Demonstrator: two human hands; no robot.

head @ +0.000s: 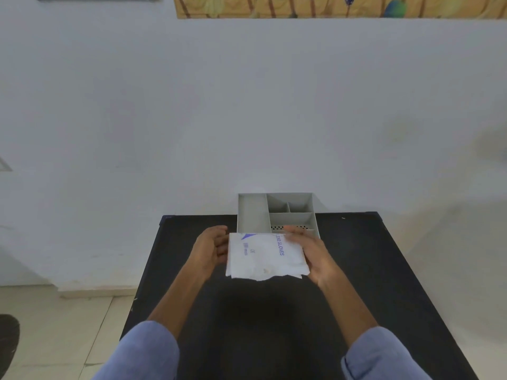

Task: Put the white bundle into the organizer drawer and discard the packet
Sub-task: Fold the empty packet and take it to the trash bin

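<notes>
A flat white packet (264, 256) with blue print reading "GLOVES" is held above the black table, just in front of the grey organizer drawer (252, 212). My left hand (210, 248) grips the packet's left edge and my right hand (312, 253) grips its right edge. The packet's near edge looks torn and ragged. A white bundle is not separately visible; whether it is inside the packet I cannot tell. The organizer has one long compartment on the left and several smaller ones on the right, all without contents; its front right corner is hidden behind my right hand.
The black table (370, 270) stands against a white wall, with the organizer at its far edge. Pale floor tiles (68, 325) lie to the left, where a dark object (8, 341) sits at the frame edge. A patterned picture (329, 6) hangs high on the wall.
</notes>
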